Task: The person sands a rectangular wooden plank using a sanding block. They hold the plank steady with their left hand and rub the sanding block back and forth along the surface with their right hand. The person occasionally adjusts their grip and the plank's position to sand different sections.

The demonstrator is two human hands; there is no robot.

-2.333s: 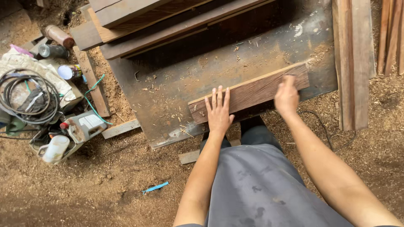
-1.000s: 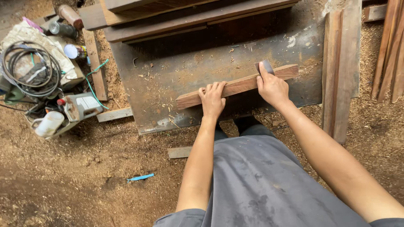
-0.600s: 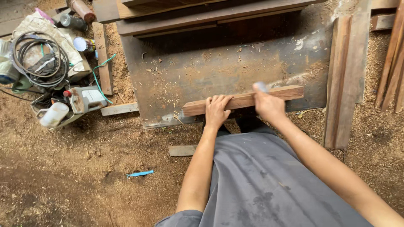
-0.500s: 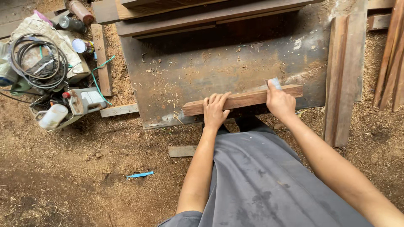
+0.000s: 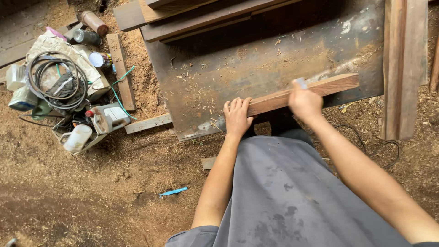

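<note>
Gripping wood strip (image 5: 320,89), perhaps sanding.

Colours: reddish-brown wooden strip (image 5: 302,93) on dark, rust-streaked metal sheet (image 5: 256,64).
Sawdust floor (image 5: 91,192) tan; shirt (image 5: 292,196) grey; pen (image 5: 173,192) blue.

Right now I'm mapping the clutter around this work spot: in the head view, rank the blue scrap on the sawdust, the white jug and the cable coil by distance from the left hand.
From the left hand:
1. Blue scrap, below-left on the sawdust.
2. White jug, far left.
3. Cable coil, upper left, farthest.
</note>
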